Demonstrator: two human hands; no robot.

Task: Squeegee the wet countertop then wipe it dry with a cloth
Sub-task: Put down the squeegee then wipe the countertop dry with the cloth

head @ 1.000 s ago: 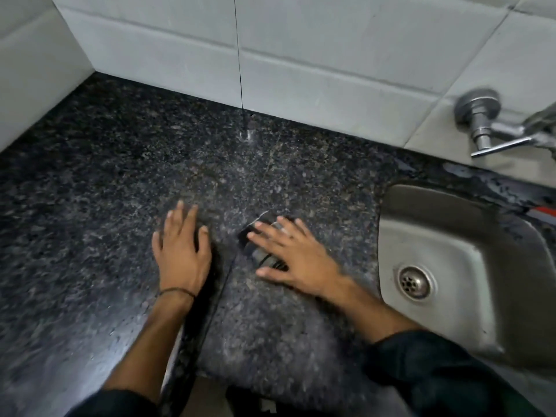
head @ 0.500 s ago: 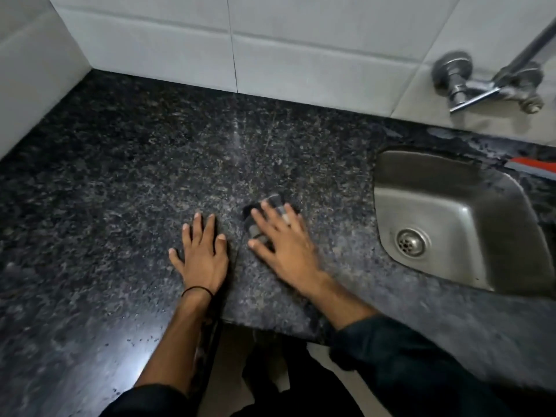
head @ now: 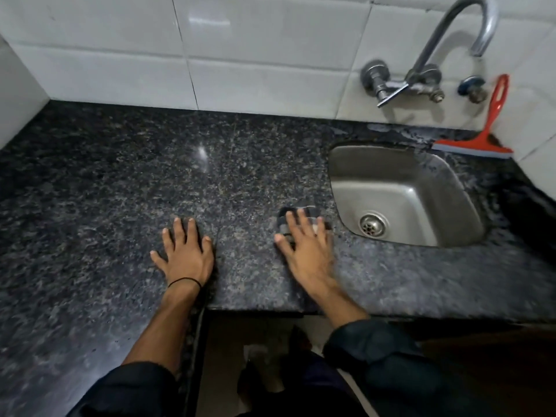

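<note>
- Worktop [head: 120,176]: dark speckled granite, L-shaped, with white wall tiles [head: 255,55] along its back and left edges.
- Left hand [head: 186,254]: released, lying flat, palm down, fingers spread and straight. It rested on bare stone near the inner corner of the front edge and held nothing. A thin black band [head: 184,281] circled the wrist.
- Right hand [head: 307,248]: also flat, fingers straight, pressing down on the cloth [head: 311,211]. There was no curl round it and no pinch. The hand was slightly motion-blurred.
- The cloth was a small folded pad with dark and grey stripes, mostly covered by the fingers. It lay on the worktop not far from the front edge, just beside the sink's left-front corner, and wasn't over the rim.
- Sink [head: 400,188]: steel, set into the right part of the worktop, with the drain [head: 373,225] in the basin floor.
- Squeegee [head: 478,142]: red, near the back right corner behind the sink. Its blade sat on the stone and its handle leaned up against the wall tiles. It was well apart from both hands.
- The stone along the back edge behind the sink looked wet and glossy.
- Tap [head: 451,34]: wall-mounted chrome gooseneck above the sink, with a smaller valve [head: 472,88] to its right.
- Dark sleeves were pushed up both forearms; right sleeve [head: 376,347].
</note>
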